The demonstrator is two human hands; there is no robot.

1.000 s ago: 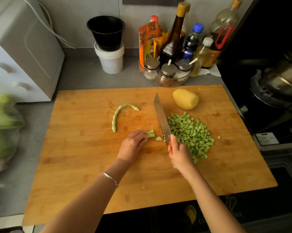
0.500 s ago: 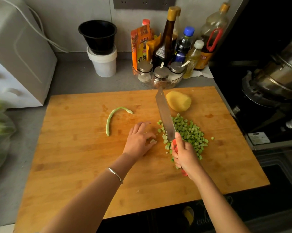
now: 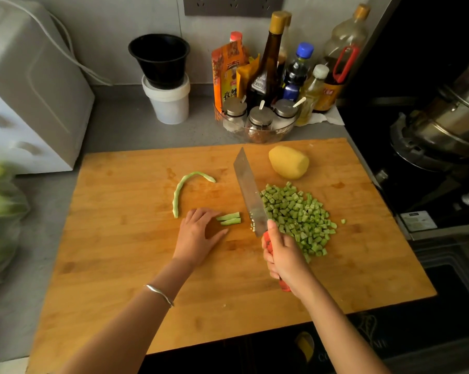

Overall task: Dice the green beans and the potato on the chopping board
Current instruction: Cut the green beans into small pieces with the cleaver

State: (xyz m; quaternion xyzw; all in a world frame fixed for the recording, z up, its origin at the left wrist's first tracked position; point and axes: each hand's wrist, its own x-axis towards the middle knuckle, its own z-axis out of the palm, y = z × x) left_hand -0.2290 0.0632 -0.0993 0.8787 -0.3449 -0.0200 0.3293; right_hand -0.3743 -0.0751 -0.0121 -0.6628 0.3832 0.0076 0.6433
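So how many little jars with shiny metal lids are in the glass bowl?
3, side by side in the glass bowl behind the chopping board: left jar, middle jar, right jar. The bottles behind could hide more.

Grey counter (image 3: pixel 125 130) carries chopping board (image 3: pixel 120 265), white tub (image 3: pixel 168 103).
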